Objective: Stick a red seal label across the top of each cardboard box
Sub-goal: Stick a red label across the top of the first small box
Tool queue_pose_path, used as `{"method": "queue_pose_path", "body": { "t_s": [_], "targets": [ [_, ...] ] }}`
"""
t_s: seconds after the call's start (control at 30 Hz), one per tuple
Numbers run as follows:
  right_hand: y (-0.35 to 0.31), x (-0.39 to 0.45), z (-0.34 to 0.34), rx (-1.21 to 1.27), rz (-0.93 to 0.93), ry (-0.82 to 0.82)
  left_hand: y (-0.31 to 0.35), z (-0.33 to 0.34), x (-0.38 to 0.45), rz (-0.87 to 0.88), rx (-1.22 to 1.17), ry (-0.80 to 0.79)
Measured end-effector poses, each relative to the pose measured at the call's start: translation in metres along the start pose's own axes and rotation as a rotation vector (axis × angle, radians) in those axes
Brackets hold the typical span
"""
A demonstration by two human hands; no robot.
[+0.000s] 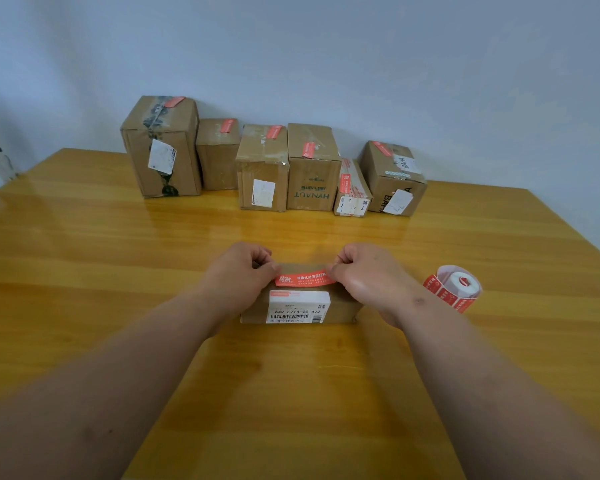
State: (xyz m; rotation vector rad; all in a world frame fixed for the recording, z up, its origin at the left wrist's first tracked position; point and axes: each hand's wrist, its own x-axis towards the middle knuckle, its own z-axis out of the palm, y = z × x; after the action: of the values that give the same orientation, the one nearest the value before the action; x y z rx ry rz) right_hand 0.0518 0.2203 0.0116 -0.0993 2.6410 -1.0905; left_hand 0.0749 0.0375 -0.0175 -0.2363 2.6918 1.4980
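Observation:
A small flat cardboard box (340,308) with a white shipping label on its near side lies in the middle of the table. A red seal label (305,279) with white print stretches across its top. My left hand (239,271) pinches the label's left end and my right hand (364,271) pinches its right end, fingers curled. Whether the label touches the box top I cannot tell. A roll of red seal labels (454,287) lies on the table just right of my right hand.
Several cardboard boxes (312,168) stand in a row at the far edge of the yellow wooden table (118,254), against the wall, each with a red label on top. The tallest box (161,147) is at the left.

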Motion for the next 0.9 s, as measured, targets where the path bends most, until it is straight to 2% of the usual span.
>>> {"method": "queue_pose_path", "body": {
  "t_s": [0.53,0.9],
  "targets": [
    [0.0009,-0.0052,-0.0086,0.293,0.072,-0.028,-0.0020,-0.0056,-0.0048,-0.061,-0.081,-0.033],
    [0.0003,0.0020,-0.0007,0.194,0.083,-0.019,-0.0003,-0.0035,-0.0050,-0.023,-0.047,-0.042]
  ]
}}
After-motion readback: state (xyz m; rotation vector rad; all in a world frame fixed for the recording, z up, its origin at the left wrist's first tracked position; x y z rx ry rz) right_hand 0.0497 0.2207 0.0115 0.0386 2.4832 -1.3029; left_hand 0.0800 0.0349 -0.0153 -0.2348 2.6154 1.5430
